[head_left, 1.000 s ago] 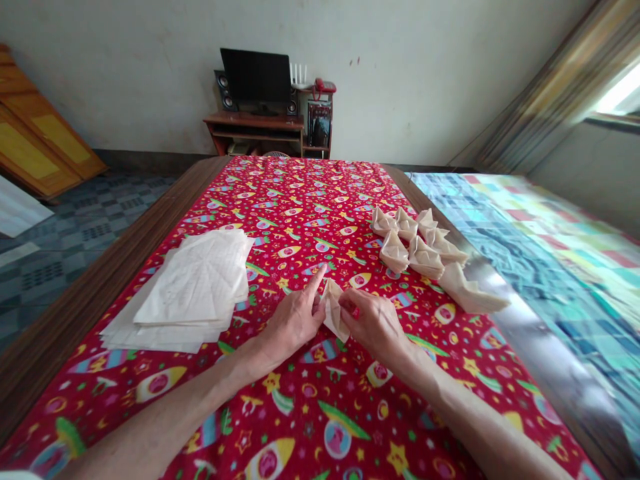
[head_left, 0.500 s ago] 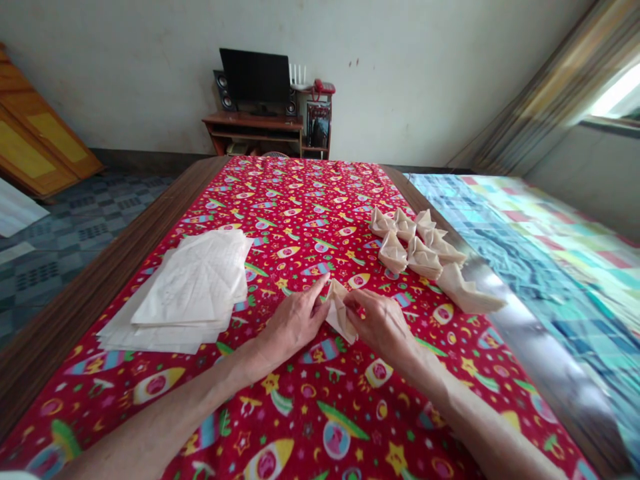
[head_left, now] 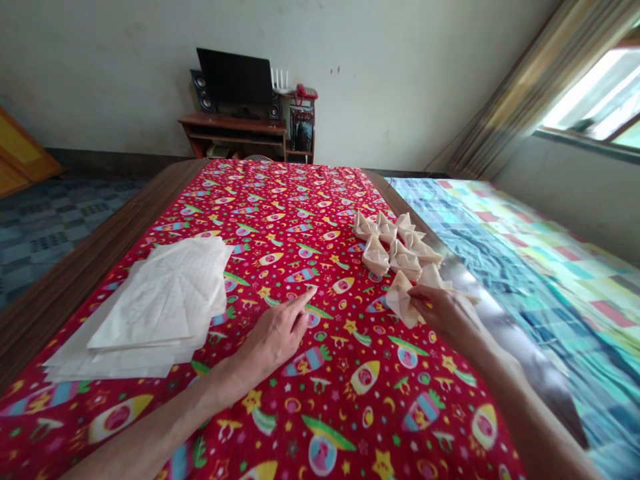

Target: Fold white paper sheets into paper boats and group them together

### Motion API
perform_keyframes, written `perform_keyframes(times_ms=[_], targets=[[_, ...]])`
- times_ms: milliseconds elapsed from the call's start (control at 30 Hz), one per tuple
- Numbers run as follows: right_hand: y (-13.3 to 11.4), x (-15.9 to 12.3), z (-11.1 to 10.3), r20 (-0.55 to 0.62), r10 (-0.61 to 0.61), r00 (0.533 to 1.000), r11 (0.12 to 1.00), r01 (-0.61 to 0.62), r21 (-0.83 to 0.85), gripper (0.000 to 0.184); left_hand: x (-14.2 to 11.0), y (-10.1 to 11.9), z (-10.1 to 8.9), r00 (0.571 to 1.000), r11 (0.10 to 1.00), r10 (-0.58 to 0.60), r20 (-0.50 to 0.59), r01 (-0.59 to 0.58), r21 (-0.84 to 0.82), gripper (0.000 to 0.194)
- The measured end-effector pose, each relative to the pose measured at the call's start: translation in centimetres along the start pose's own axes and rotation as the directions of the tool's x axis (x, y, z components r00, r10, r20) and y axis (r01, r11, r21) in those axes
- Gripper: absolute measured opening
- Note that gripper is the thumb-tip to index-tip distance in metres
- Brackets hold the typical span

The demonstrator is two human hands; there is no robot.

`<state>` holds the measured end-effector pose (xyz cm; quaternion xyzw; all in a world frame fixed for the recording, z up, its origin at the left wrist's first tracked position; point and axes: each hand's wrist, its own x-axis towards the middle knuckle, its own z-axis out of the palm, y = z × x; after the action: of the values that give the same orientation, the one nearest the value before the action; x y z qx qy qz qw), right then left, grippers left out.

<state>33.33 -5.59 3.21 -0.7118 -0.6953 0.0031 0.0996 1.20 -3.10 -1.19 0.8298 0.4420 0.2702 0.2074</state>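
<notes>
My right hand pinches a pale folded paper at its right side, beside the front of the group of folded papers. That group consists of several cream, boat-like pieces with pointed tips at the table's right side. Part of the nearest piece is hidden behind my right hand. Over the middle of the red cloth, my left hand holds nothing; its index finger points forward and the thumb stands apart. Left of it lies a stack of thin white paper sheets, creased and slightly fanned.
A red patterned cloth covers the table, whose brown wooden edge shows at the left. To the right is a bed with a checked cover. Beyond the table's far end stands a desk with a monitor.
My right hand has carried the folded paper away from my left hand, rightward to the group. My left hand has let go of it. The view has turned slightly right.
</notes>
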Motion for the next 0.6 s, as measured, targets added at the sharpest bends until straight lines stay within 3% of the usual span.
perform_keyframes(times_ms=[300,433,600], targets=[[0.6,1.4,0.7,0.074,-0.064,0.995,0.998,0.063,0.019,0.023,-0.1,0.2,-0.2,1.000,1.000,0.007,0.007,-0.007,-0.015,0.044],[0.8,1.3,0.6,0.053,-0.137,0.989,0.988,0.133,0.085,0.026,-0.1,0.2,-0.2,1.000,1.000,0.015,0.001,-0.015,-0.006,0.044],[0.7,1.4,0.3,0.033,-0.114,0.993,0.991,0.111,0.079,0.026,-0.2,0.0,-0.1,0.999,0.999,0.038,-0.012,-0.038,-0.015,0.044]])
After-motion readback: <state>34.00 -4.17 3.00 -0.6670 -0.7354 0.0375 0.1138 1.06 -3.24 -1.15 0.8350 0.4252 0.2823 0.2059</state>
